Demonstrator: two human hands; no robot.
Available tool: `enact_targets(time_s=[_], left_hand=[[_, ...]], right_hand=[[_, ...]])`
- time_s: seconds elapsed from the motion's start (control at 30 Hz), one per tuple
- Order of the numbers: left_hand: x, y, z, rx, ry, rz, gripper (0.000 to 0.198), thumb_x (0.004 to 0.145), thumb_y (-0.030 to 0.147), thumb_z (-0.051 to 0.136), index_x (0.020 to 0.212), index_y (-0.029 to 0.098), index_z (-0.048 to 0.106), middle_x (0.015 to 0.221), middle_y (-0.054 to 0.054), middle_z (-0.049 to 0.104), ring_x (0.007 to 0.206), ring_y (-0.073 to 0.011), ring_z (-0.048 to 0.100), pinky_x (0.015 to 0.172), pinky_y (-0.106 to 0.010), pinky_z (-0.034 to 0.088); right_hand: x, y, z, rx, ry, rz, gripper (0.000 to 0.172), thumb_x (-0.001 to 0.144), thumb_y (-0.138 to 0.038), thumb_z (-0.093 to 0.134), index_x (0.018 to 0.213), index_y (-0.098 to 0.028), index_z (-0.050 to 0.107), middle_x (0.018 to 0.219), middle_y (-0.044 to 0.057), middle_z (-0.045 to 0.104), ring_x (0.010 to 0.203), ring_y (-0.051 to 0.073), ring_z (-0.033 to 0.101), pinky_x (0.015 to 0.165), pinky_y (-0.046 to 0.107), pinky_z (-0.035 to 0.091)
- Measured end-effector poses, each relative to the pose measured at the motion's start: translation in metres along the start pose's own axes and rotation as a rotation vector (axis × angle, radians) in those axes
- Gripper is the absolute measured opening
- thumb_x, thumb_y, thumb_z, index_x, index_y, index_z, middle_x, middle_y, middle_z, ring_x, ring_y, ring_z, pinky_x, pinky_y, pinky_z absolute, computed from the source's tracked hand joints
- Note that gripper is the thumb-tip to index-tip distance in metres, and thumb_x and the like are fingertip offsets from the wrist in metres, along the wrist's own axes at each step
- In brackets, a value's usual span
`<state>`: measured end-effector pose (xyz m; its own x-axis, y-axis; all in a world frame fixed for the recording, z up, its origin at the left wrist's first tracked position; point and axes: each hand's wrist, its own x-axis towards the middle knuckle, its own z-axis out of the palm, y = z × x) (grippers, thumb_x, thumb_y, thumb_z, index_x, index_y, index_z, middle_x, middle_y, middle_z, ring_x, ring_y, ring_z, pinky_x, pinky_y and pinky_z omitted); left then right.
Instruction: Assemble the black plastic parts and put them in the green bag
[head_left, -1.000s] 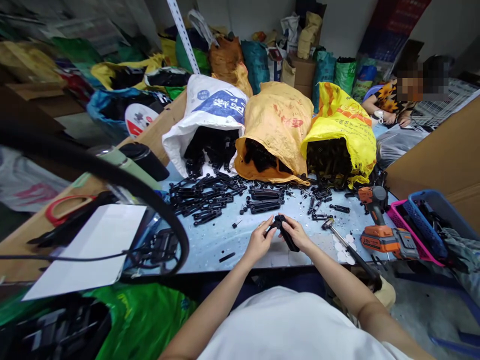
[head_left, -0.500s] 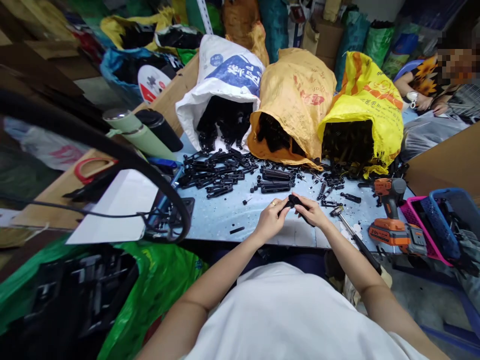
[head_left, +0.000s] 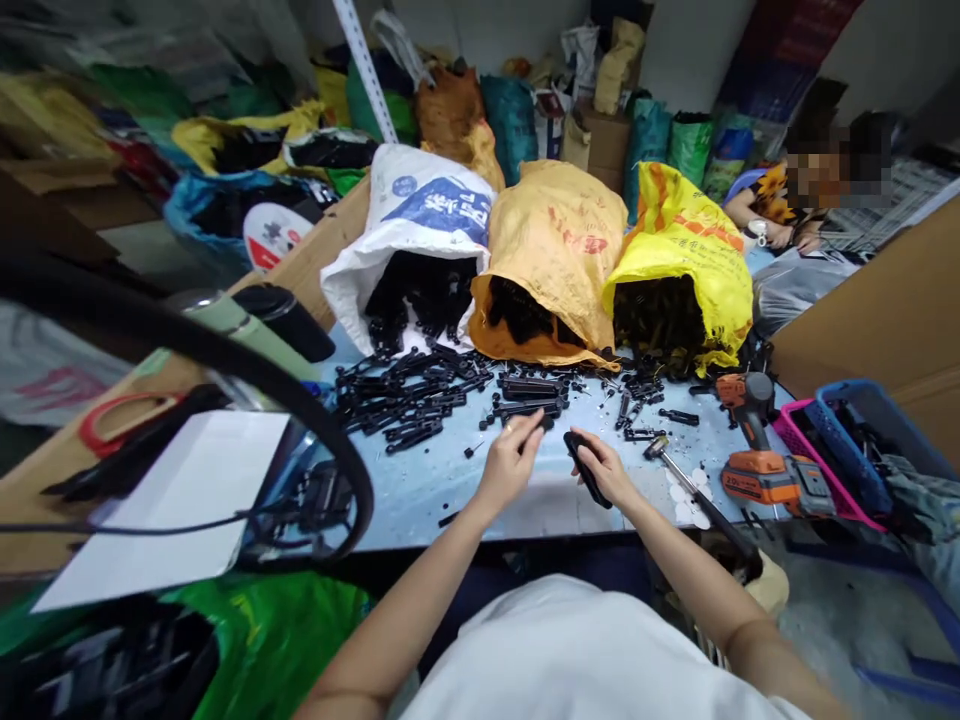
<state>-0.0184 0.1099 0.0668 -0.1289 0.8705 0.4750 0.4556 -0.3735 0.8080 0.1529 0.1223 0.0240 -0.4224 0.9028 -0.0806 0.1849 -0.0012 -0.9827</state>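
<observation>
My right hand [head_left: 609, 474] is closed around a long black plastic part [head_left: 587, 470], tilted with its upper end away from me. My left hand [head_left: 511, 460] is apart from it, a little to the left. Its fingers are pinched, and a small black piece [head_left: 547, 423] shows at the fingertips; its exact kind is too small to make out. Just beyond the left hand lie stacked long black parts [head_left: 531, 388]. A loose heap of black arm-like parts [head_left: 409, 395] spreads to the left of them.
White [head_left: 435, 205], orange [head_left: 555, 215] and yellow sacks [head_left: 679, 240] lie open toward me with black parts inside. On the right are a hammer [head_left: 694, 490], an orange cordless drill [head_left: 757, 470] and a blue basket [head_left: 885, 430]. A black cable arm [head_left: 330, 420] curves at left. A co-worker sits far right.
My hands, together on one black part before, have separated. The left moved left toward the stacked parts; the right keeps the long black part. The view has shifted, with the scene lower and further left.
</observation>
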Motion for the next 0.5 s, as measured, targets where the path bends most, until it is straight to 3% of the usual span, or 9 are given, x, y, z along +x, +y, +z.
enact_targets(time_s=[0.07, 0.17, 0.37, 0.5], left_hand=[[-0.016, -0.002, 0.012, -0.024, -0.072, -0.025, 0.032, 0.087, 0.033, 0.043, 0.107, 0.017, 0.063, 0.088, -0.007, 0.065, 0.081, -0.0157, 0.061, 0.074, -0.027, 0.05], [-0.03, -0.003, 0.022, -0.05, -0.089, -0.067, 0.031, 0.086, 0.032, 0.045, 0.105, 0.016, 0.064, 0.089, -0.008, 0.066, 0.083, -0.0176, 0.062, 0.074, -0.029, 0.051], [-0.022, -0.006, 0.008, -0.075, -0.198, -0.004, 0.029, 0.084, 0.03, 0.048, 0.103, 0.015, 0.065, 0.08, -0.007, 0.067, 0.074, -0.0162, 0.063, 0.069, -0.027, 0.052], [-0.017, -0.005, 0.007, -0.065, -0.184, 0.005, 0.028, 0.084, 0.029, 0.049, 0.103, 0.016, 0.065, 0.08, -0.007, 0.068, 0.073, -0.0161, 0.064, 0.069, -0.027, 0.052]], right_hand=[[0.008, -0.007, -0.013, 0.114, 0.005, 0.037, 0.056, 0.08, -0.052, 0.048, 0.128, -0.025, 0.045, 0.087, 0.003, 0.057, 0.056, 0.008, 0.055, 0.047, 0.023, 0.05], [0.011, -0.018, -0.018, 0.124, -0.011, 0.004, 0.054, 0.077, -0.05, 0.053, 0.125, -0.026, 0.048, 0.087, 0.002, 0.059, 0.055, 0.007, 0.054, 0.047, 0.022, 0.05], [0.012, -0.026, -0.019, -0.101, -0.042, -0.172, 0.045, 0.07, -0.04, 0.065, 0.111, -0.023, 0.061, 0.095, 0.004, 0.063, 0.057, 0.006, 0.052, 0.053, 0.02, 0.05], [0.017, -0.026, -0.018, -0.053, -0.005, -0.116, 0.049, 0.072, -0.043, 0.062, 0.117, -0.023, 0.057, 0.091, 0.003, 0.063, 0.053, 0.006, 0.052, 0.051, 0.021, 0.05]])
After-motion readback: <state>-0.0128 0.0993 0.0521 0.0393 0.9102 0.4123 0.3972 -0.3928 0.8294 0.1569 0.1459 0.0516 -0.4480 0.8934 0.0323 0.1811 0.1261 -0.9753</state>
